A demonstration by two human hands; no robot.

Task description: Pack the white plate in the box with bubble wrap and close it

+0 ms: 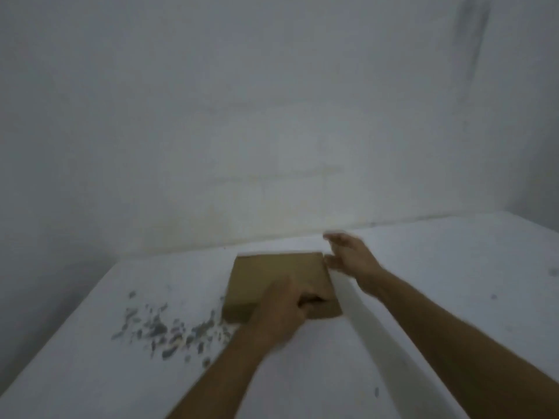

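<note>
A flat brown cardboard box, lid down, is seen on the white counter near the back wall. The left hand is curled on its near edge; the right hand, fingers spread, is held beside its right edge. Light, stiff board is best gripped at the edges. No plate is visible. Open room lies rightward.

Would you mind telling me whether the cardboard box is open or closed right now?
Closed, it seems: the box shows a flat brown top, the left hand resting on its near edge. Blur hides whether it is sealed.
</note>
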